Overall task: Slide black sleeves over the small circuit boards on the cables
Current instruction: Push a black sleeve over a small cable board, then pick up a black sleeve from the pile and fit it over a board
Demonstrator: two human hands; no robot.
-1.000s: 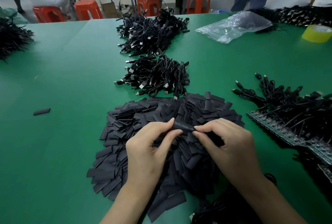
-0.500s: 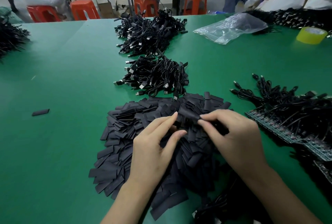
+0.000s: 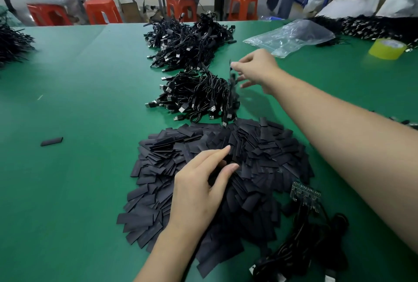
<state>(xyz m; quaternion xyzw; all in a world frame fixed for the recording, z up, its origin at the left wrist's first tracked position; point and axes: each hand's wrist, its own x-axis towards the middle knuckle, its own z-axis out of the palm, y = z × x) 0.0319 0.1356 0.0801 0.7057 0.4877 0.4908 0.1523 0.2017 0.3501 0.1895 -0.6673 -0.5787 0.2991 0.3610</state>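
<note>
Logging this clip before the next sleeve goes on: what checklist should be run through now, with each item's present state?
1. Right hand free: cannot tell; a blurred dark piece hangs at its fingertips above the near cable pile.
2. Next sleeve picked: not ok; left hand rests on the sleeve pile, pinching nothing plainly.
3. Sleeve supply: ok; the pile is large.
4. Bare circuit boards at hand: ok; they lie with their cables by the pile's right edge.
5. Stray sleeve: not ok; it lies apart on the green table.

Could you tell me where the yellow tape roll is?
In the head view, the tape roll sits far right on the table, beside the clear plastic bag.
</note>
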